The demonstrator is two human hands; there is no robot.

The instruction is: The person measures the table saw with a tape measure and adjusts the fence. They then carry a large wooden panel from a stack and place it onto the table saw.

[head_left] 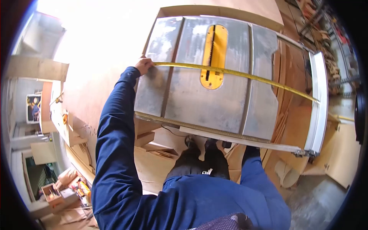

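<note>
My left hand (144, 65) pinches one end of the tape (230, 71) at the left edge of the table (199, 103). The tape runs over the yellow plate (218, 46), past the right edge, to the white rail (319, 115). The front edge hides my right hand; I cannot tell its grip.

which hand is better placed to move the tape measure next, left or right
Probably the left hand: it holds one end of the tape measure at the left edge of the table saw. The right hand is hidden; its sleeve disappears at the saw's front edge.
</note>
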